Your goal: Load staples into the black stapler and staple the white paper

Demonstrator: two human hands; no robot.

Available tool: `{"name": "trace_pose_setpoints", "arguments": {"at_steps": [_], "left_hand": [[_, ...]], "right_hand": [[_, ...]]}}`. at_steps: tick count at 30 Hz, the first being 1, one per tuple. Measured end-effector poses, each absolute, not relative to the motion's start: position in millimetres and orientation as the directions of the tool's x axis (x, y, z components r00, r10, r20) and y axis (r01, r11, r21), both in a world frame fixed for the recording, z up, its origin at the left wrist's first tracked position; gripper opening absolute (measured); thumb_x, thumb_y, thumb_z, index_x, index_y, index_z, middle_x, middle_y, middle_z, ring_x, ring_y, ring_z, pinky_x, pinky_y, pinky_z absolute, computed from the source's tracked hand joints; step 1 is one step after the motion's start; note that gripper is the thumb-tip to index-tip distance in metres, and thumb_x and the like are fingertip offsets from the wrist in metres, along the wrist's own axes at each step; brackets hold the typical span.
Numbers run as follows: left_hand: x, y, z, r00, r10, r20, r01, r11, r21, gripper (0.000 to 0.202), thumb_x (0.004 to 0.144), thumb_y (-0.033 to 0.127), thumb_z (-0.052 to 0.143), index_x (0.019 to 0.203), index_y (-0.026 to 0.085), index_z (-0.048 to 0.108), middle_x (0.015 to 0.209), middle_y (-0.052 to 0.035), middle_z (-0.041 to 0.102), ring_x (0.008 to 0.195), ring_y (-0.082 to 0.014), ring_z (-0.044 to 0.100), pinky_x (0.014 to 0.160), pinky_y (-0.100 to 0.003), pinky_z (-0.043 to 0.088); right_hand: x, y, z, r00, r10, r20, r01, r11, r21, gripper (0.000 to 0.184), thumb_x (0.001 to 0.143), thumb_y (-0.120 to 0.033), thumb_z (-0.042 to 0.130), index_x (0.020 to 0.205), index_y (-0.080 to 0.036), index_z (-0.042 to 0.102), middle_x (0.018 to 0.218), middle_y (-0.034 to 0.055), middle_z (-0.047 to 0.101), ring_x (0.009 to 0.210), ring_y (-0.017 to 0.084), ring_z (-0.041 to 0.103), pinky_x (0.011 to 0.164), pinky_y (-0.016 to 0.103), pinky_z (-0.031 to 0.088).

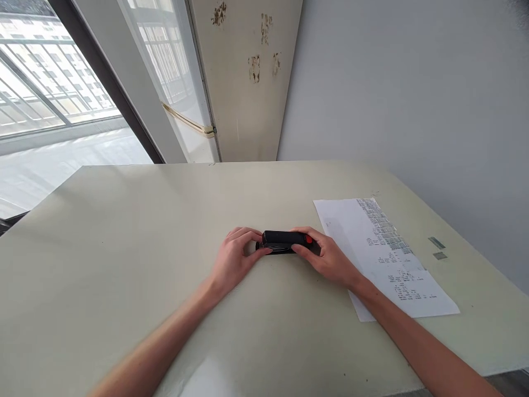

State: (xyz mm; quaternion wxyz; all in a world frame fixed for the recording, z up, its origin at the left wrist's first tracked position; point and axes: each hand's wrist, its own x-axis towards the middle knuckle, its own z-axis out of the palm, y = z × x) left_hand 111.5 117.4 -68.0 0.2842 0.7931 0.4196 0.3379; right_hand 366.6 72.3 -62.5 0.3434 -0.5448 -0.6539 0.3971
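A black stapler (281, 238) with a red spot near its right end lies lengthwise from left to right at the middle of the table. My left hand (239, 251) grips its left end, thumb in front and fingers behind. Around the right end, my right hand (326, 253) is closed with the thumb on the near side and a finger along the top. The stapler's far side is hidden from me. Just right of it, a printed white sheet of paper (347, 231) lies partly under my right forearm.
The pale table (124, 248) reaches back to a cabinet (248, 110) with worn patches. Two small grey strips, one of them a flat piece (437, 242), lie right of the paper. A grey wall (405, 82) borders the right, and a window (53, 71) is at the left.
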Motion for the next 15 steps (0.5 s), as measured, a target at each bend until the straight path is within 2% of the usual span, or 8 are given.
{"name": "trace_pose_setpoints", "arguments": {"at_steps": [3, 5, 8, 15], "left_hand": [[111.0, 118.0, -67.5, 0.415, 0.859, 0.299, 0.472, -0.484, 0.737, 0.013, 0.093, 0.036, 0.077, 0.092, 0.024, 0.071, 0.11, -0.0025, 0.077, 0.105, -0.0244, 0.068, 0.097, -0.041, 0.051], [110.6, 117.6, -66.4, 0.416, 0.862, 0.289, 0.475, -0.478, 0.739, 0.013, 0.092, 0.035, 0.078, 0.092, 0.024, 0.072, 0.111, -0.0024, 0.077, 0.106, -0.0247, 0.068, 0.098, -0.042, 0.052], [110.4, 117.1, -66.3, 0.416, 0.863, 0.286, 0.472, -0.473, 0.744, 0.011, 0.092, 0.034, 0.079, 0.092, 0.025, 0.073, 0.111, -0.0018, 0.078, 0.106, -0.0246, 0.068, 0.099, -0.042, 0.052], [102.7, 119.0, -68.9, 0.439, 0.848, 0.298, 0.51, -0.508, 0.694, 0.013, 0.094, 0.039, 0.077, 0.1, 0.028, 0.079, 0.115, -0.0028, 0.078, 0.114, -0.0264, 0.067, 0.102, -0.044, 0.054]], "right_hand": [[366.5, 72.5, -63.3, -0.111, 0.994, -0.01, 0.415, 0.037, -0.909, 0.046, 0.108, -0.06, 0.04, 0.129, -0.031, 0.068, 0.121, 0.0045, 0.075, 0.116, 0.026, 0.068, 0.101, 0.042, 0.054], [365.0, 72.8, -64.2, -0.045, 0.999, -0.014, 0.392, 0.005, -0.92, 0.049, 0.109, -0.061, 0.035, 0.127, -0.031, 0.068, 0.13, 0.0045, 0.073, 0.125, 0.026, 0.065, 0.107, 0.042, 0.051], [361.9, 72.4, -64.6, 0.001, 1.0, -0.023, 0.376, -0.022, -0.926, 0.046, 0.109, -0.061, 0.037, 0.127, -0.031, 0.067, 0.137, 0.005, 0.071, 0.129, 0.026, 0.064, 0.11, 0.043, 0.05], [360.7, 71.9, -65.7, 0.017, 1.0, -0.004, 0.407, -0.011, -0.913, 0.045, 0.108, -0.061, 0.039, 0.125, -0.031, 0.068, 0.136, 0.0046, 0.073, 0.131, 0.026, 0.064, 0.109, 0.04, 0.051]]}}
